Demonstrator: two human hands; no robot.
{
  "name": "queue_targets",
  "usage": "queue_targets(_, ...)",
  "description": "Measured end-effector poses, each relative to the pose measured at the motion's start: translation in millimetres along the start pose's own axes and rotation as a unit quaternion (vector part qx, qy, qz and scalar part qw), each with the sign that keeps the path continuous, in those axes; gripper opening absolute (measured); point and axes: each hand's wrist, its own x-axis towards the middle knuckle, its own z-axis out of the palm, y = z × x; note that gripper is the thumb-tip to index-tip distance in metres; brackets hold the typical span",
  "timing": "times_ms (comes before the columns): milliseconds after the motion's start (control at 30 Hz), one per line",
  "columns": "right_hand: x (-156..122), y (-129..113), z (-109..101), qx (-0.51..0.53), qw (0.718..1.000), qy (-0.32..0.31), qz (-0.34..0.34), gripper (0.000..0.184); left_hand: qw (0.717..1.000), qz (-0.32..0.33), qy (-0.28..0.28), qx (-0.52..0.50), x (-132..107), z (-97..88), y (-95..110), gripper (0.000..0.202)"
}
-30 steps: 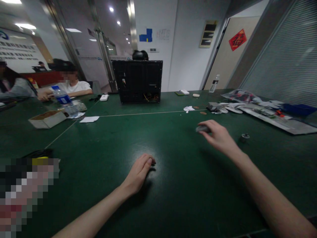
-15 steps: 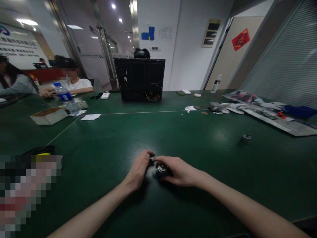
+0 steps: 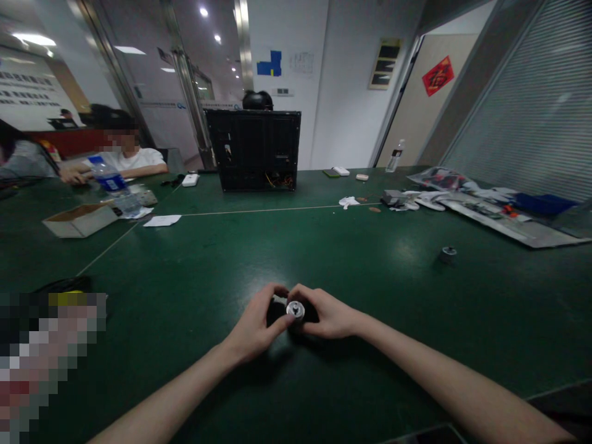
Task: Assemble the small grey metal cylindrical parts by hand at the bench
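2 bare hands seen at the middle of a green table, forearms reaching in from the lower edge of the view. A metal cylinder is framed between them, its bright round face with a small central stem turned up toward the camera. Whether its base is touching the table cannot be told.

Right hand: curled into a C, partly closed; the cylinder is gripped from the right, fingers at the far side and thumb at the near side. Left hand: half open, thumb and fingers bowed apart, thumb tip set at the cylinder's left edge. Whether anything is held in its dark hollow cannot be made out.

A 2nd cylinder is seen standing on the table to the right, well apart from both hands. Farther right, a board is strewn with small items, a blue tray near its far edge. At the far left, an open box is placed near a blue-labelled bottle and a paper sheet. Beyond, the back of a black screen; a seated person in a white top is noted to its left.
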Motion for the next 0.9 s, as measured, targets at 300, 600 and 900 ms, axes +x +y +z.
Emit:
queue_targets(300, 2.7, 5.6, 3.8, 0.016, 0.999, 0.032, 0.008, 0.04, 0.997, 0.068, 0.032, 0.016, -1.0, 3.2, 4.2, 0.03)
queue_targets(600, 4.8, 18.2, -2.1, 0.411, 0.908, -0.003, 0.08, 0.065, 0.998, 0.012, 0.067, -0.018, 5.2, 2.4, -3.0, 0.021)
queue_targets(900, 6.1, 12.6, -3.7, 0.583, 0.798, -0.024, 0.152, 0.07, 0.996, -0.018, 0.085, -0.032, 8.5, 1.4, -4.9, 0.022)
